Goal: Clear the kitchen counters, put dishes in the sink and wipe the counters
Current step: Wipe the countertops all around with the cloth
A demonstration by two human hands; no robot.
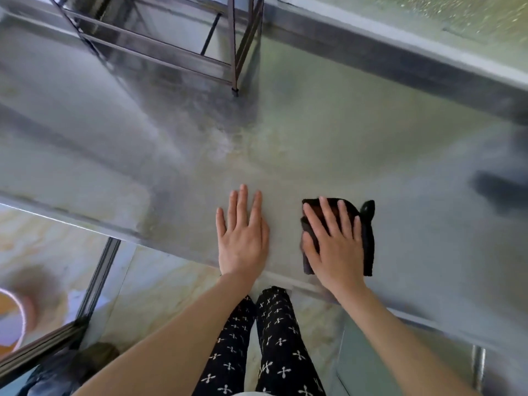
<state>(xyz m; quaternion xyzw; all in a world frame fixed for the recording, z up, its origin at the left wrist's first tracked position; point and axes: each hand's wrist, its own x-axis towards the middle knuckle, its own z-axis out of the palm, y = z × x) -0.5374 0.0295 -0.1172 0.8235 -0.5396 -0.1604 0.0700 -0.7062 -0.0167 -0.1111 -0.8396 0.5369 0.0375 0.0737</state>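
- Stainless steel counter point(328, 132) fills the middle of the frame, dull and streaked, with a smeary patch at centre. Its front edge runs from the left side down to the lower right.
- Metal rack frame point(234, 52) stands on the counter at upper left, one foot planted near top centre.
- Pale marbled floor tiles point(160, 281) show below the counter edge. My black patterned trousers point(274, 338) are at bottom centre.
- Blurred pink-rimmed tub point(17, 318) at the lower left edge.
- Blurred dark shape point(503, 190) on the counter at the right edge; can't tell what it is.
- My left hand point(243, 238): flat on bare steel near the front edge, fingers point(243, 201) straight, holding nothing.
- My right hand point(334, 247): just right of it, fingers point(328, 215) spread straight, palm pressing a dark folded cloth point(368, 252) onto the counter.
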